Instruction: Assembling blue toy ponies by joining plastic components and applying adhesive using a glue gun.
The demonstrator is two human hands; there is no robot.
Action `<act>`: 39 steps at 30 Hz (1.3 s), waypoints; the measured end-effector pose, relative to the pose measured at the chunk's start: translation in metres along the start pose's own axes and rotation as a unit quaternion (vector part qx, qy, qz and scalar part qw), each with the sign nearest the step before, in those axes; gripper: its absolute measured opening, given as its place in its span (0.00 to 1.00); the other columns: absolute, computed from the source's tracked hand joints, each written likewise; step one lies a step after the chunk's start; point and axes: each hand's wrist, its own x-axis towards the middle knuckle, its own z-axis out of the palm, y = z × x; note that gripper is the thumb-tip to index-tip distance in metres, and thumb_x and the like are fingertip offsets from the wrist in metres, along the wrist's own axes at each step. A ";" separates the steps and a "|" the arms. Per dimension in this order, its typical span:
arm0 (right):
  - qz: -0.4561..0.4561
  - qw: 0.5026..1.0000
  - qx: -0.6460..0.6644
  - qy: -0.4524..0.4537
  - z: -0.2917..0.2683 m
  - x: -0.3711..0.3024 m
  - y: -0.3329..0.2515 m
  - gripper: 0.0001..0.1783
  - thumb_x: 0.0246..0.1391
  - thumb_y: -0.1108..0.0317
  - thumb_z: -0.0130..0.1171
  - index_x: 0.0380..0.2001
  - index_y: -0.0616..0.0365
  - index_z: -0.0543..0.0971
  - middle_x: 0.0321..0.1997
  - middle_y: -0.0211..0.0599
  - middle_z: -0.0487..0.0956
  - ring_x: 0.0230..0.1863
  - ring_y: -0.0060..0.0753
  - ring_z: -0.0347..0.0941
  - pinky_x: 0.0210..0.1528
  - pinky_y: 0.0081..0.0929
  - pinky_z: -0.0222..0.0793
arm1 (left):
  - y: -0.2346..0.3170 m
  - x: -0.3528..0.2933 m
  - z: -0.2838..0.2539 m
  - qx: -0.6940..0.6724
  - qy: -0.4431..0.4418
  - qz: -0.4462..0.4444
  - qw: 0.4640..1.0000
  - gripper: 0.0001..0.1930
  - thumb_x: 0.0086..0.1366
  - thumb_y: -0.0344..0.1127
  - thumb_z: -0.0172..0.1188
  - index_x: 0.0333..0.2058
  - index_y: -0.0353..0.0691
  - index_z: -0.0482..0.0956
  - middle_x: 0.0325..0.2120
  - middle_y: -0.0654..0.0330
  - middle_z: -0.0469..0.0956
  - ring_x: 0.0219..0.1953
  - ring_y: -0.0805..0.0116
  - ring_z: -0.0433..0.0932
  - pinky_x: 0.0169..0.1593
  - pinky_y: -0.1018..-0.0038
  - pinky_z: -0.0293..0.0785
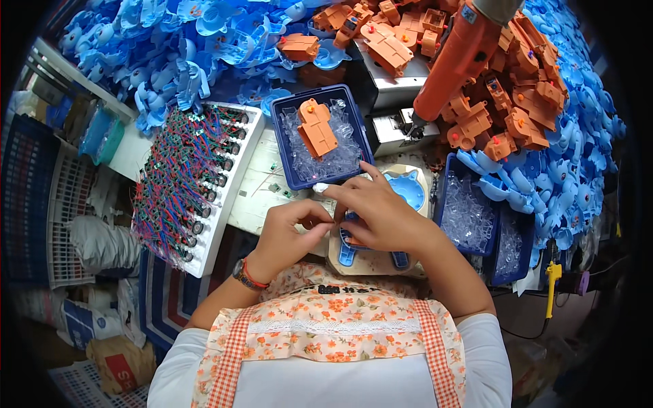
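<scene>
Head view: observed fingers of left hand (291,232) and right hand (382,216) bent, tips close together; cannot tell whether gripping anything. Located blue part (346,256) under right hand, on cream fixture (371,266). Beyond, noted navy tray (282,145) of clear pieces (347,136), orange housing (317,129) atop; leftward, foam tray (229,189) of wired components (177,183).

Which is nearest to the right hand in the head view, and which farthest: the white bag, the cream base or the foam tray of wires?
From the right hand:
1. Cream base, directly beneath it.
2. Foam tray, to the left.
3. White bag, farther left, beyond the tray.
</scene>
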 end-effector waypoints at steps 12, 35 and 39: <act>-0.031 0.996 -0.064 0.058 0.002 -0.011 0.001 0.12 0.41 0.72 0.69 0.33 0.49 0.82 0.32 0.28 0.79 0.51 0.37 0.74 0.71 0.63 0.46 | -0.023 -0.009 0.011 -0.304 0.029 -0.118 0.945 0.07 0.62 0.22 0.64 0.38 0.37 0.78 0.35 0.62 0.80 0.38 0.77 0.80 0.43 0.79 0.78; -0.040 0.989 -0.142 0.023 -0.012 -0.016 -0.013 0.10 0.36 0.64 0.73 0.26 0.47 0.82 0.54 0.35 0.76 0.67 0.45 0.64 0.73 0.64 0.41 | 0.002 -0.010 0.019 0.005 0.025 -0.022 0.999 0.06 0.54 0.25 0.64 0.32 0.39 0.81 0.29 0.60 0.81 0.31 0.66 0.78 0.31 0.73 0.72; -0.041 0.989 -0.141 0.023 -0.012 -0.015 -0.013 0.11 0.36 0.64 0.73 0.26 0.48 0.83 0.54 0.35 0.77 0.67 0.45 0.64 0.72 0.64 0.42 | 0.004 -0.009 0.021 -0.014 0.018 -0.035 0.999 0.06 0.54 0.25 0.64 0.32 0.38 0.81 0.28 0.60 0.81 0.29 0.67 0.77 0.31 0.73 0.71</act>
